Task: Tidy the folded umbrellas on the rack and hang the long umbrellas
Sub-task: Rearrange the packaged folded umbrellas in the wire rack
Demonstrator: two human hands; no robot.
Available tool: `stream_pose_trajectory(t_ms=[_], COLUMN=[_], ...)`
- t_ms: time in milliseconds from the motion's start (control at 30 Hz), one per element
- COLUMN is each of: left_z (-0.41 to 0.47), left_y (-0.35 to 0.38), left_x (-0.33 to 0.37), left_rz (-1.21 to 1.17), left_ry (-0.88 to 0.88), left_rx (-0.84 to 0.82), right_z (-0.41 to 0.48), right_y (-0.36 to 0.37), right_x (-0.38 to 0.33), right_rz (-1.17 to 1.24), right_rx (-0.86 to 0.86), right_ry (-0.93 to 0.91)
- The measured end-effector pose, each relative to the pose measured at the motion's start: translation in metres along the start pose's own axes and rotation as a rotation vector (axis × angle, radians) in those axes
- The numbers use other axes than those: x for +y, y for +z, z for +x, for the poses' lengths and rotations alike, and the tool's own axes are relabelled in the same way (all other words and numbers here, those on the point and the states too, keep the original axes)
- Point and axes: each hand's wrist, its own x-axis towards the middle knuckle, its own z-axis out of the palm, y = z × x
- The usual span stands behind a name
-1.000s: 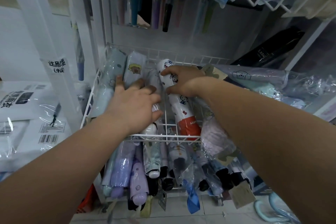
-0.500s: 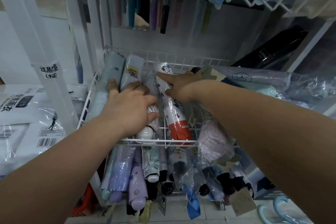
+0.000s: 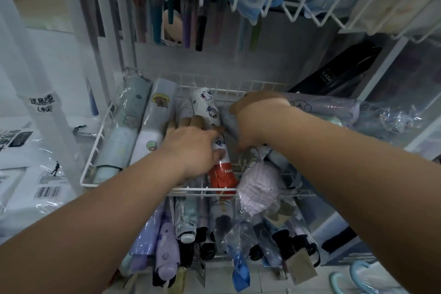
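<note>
– White wire basket (image 3: 238,86) on a shop rack, any text readable?
– yep, the black umbrella (image 3: 334,76) behind says "MEN'S". The cat-print umbrella (image 3: 207,107), white with a red band, lies mid-basket. Left hand (image 3: 191,150) lies flat across it and its neighbour. Right hand (image 3: 257,122) curls round the lilac puppy-print umbrella (image 3: 322,107) beside it.

Dim, bluish, even light; soft blur, wide-angle bending at edges.

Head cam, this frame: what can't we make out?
1. Head: left hand grip; fingertips sunk between umbrellas.
2. Head: right hand grip on the lavender umbrella; fingers hidden by the hand's own back.
3. Head: cat-print umbrella; its middle lies under the left hand.
4. Head: long umbrellas; blurred, tops behind the upper shelf.
</note>
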Motion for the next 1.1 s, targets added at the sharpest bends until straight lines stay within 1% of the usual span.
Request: stream_pose_trajectory(t_ms=[100, 333, 533, 700, 867, 933, 1000, 1100], left_z=[0.009, 0.018, 0.025, 0.029, 0.029, 0.029, 0.027, 0.024], left_y=[0.007, 0.011, 0.006, -0.011, -0.008, -0.006, -0.005, 0.0], left_x=[-0.001, 0.003, 0.008, -0.013, -0.014, -0.015, -0.015, -0.014], left_rz=[0.016, -0.084, -0.034, 0.042, 0.108, 0.109, 0.119, 0.177], left_ry=[-0.013, -0.056, -0.088, -0.011, 0.027, 0.034, 0.036, 0.071], left_rx=[-0.053, -0.009, -0.078, -0.19, -0.22, -0.225, -0.223, -0.14], right_z=[0.007, -0.006, -0.012, -0.013, -0.017, -0.019, -0.021, -0.024], right_y=[0.005, 0.0, -0.004, 0.004, 0.01, 0.009, 0.008, 0.008], right_x=[-0.001, 0.028, 0.039, 0.037, 0.038, 0.043, 0.051, 0.058], right_rz=[-0.013, 0.281, 0.325, 0.305, 0.338, 0.43, 0.602, 0.833], right_rx=[0.061, 0.169, 0.213, 0.222, 0.261, 0.271, 0.315, 0.393], right_ry=[0.0, 0.063, 0.085, 0.071, 0.062, 0.073, 0.103, 0.162])
